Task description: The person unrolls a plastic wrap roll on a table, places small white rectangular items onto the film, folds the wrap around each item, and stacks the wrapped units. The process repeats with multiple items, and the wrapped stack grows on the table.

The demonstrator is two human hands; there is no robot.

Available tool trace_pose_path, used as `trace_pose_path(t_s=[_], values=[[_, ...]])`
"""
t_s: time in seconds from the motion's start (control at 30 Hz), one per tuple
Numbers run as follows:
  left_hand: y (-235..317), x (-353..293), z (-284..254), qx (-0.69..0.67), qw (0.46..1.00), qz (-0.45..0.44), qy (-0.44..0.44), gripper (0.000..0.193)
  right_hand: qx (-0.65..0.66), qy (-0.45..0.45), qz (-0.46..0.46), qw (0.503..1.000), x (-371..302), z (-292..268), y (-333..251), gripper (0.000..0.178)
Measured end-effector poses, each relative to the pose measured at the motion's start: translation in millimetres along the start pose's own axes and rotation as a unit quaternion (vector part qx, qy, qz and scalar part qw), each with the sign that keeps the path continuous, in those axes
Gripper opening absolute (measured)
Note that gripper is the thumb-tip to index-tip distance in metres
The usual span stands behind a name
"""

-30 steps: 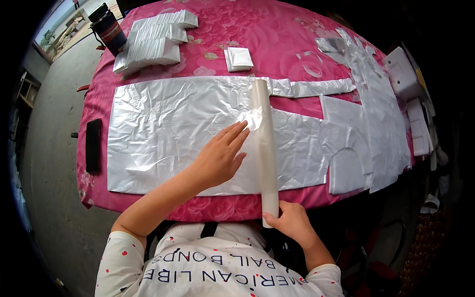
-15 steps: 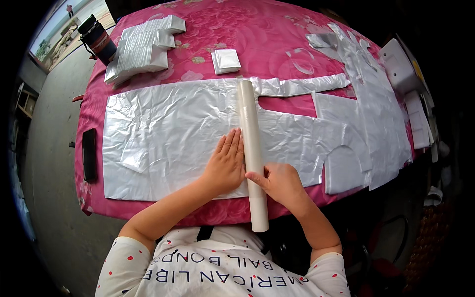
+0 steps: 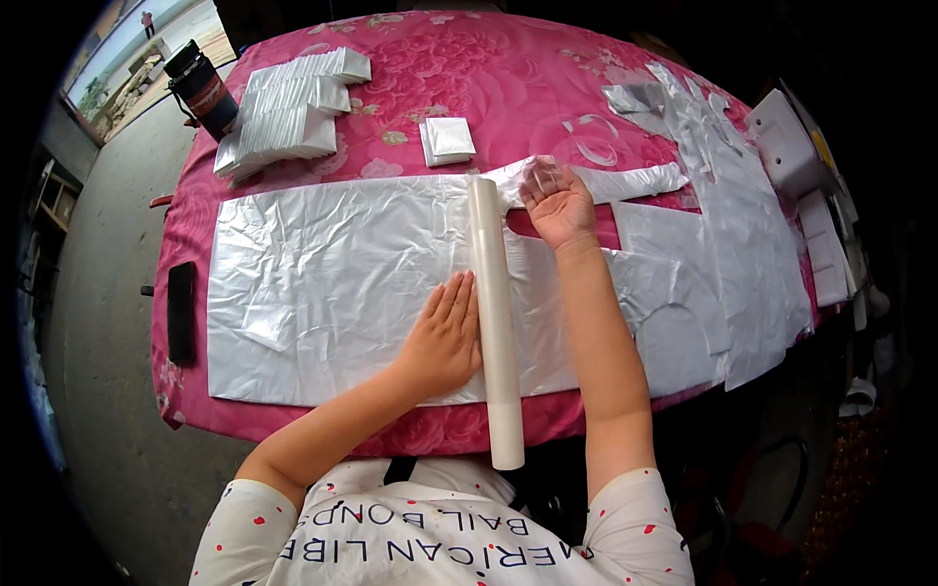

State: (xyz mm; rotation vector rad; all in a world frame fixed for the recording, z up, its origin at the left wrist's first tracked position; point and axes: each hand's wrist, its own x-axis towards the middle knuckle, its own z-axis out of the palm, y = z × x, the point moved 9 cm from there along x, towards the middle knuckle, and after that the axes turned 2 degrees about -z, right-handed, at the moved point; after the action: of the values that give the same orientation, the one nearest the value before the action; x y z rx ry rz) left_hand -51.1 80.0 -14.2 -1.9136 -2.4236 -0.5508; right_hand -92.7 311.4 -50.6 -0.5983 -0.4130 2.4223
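Observation:
A garment-shaped sheet of thin, silvery translucent plastic lies spread and creased across the table, with a sleeve-like strip at its far right. Across it, running near to far, rests a long pale tube whose near end sticks out past the table edge. My left hand is flat on the plastic, fingers stretched, right against the tube's left side. Beyond the tube, my right hand has its palm turned up and its fingers extended. Its fingertips are at the far strip, seemingly beneath the film.
Stacks of folded white packets stand far left beside a dark bottle. A small packet pile sits at the middle back. A black phone lies at the left edge. More plastic sheets cover the right, beside white boxes.
My right hand has left the tube's near part and reached away to the far strip, turning palm up. My left hand stays flat beside the tube.

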Motion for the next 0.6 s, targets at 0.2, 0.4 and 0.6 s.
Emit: trace_pose_path(t_s=[0.2,0.4,0.6], values=[[2.5,1.9,1.4,-0.008,1.000,0.016,0.008,0.059,0.085,-0.274,-0.109,0.952,-13.0,13.5,-162.7,0.033],[2.9,0.8,0.9,-0.018,1.000,0.010,0.018,0.060,-0.142,-0.144,-0.313,0.928,-90.7,118.6,-161.5,0.037],[2.2,-0.6,-2.4,0.013,0.999,0.017,0.043,0.060,-0.549,-0.305,-0.153,0.763,-135.6,195.9,111.9,0.034]])
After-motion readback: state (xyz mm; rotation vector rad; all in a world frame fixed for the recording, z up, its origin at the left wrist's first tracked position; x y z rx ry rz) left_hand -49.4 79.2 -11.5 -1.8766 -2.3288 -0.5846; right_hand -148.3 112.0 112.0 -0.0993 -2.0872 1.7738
